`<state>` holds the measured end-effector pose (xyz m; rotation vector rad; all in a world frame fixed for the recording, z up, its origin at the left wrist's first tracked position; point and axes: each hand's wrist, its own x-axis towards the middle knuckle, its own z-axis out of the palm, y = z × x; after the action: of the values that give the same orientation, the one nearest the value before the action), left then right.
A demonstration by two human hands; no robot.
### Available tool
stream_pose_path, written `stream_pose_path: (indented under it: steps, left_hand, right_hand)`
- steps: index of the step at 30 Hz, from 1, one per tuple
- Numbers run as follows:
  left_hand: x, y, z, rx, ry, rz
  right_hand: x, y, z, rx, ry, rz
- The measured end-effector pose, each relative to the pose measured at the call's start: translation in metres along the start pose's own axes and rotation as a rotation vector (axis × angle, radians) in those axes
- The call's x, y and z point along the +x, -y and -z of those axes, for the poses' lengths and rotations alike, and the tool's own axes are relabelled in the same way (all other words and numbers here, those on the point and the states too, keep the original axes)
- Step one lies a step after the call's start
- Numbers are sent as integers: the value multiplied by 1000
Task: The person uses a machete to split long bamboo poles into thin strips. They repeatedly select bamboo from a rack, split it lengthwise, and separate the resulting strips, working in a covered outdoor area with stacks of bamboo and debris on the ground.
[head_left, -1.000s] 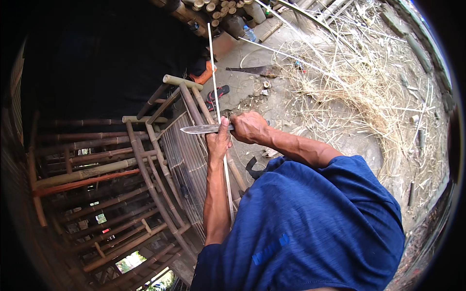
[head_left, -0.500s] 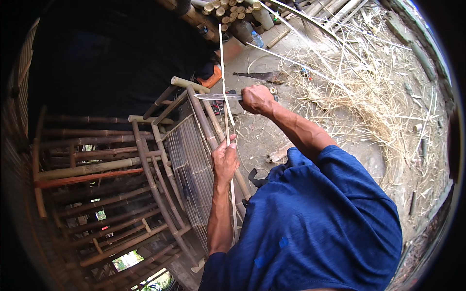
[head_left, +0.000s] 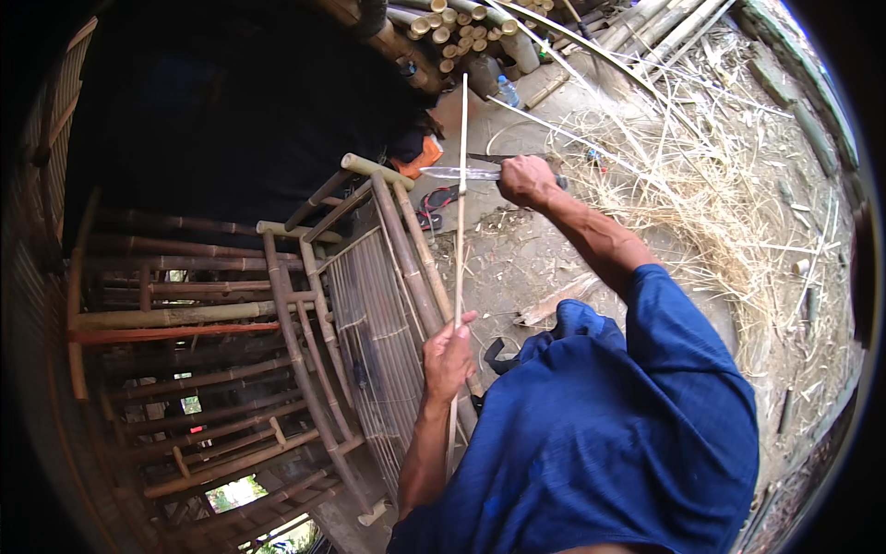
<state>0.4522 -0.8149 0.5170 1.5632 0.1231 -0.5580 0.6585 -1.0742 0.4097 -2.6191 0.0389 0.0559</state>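
Observation:
A long, thin, pale bamboo strip [head_left: 460,249] runs away from me, its lower part passing along my left forearm. My left hand [head_left: 449,358] is closed round it, thumb along the strip. Farther out, my right hand [head_left: 531,182] is a fist round the handle of a knife [head_left: 452,173], whose blade points left and crosses the strip; the blade appears to touch it. Most of the handle is hidden in the fist. Just left of the strip stands a bamboo bench [head_left: 420,268] with a slatted panel.
Pale shavings [head_left: 683,203] lie heaped on the ground at right. Cut bamboo poles [head_left: 457,35] are stacked at the far end, near a plastic bottle [head_left: 508,90]. A pair of sandals [head_left: 432,208] lies beyond the bench. A bamboo frame [head_left: 175,316] fills the left side.
The curled shaving on the strip near the blade no longer shows. My right hand and knife sit farther right in the picture; the view has shifted too. Both hands keep their hold.

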Motion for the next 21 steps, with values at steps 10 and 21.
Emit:
stream_pose_path:
  steps: [10, 21]
  left_hand:
    - [-92, 15, 46, 408, 88, -190]
    - [-39, -2, 76, 357, 379, -4]
  right_hand:
    - [69, -58, 50, 109, -253, -171]
    - [37, 4, 39, 1670, 4, -242]
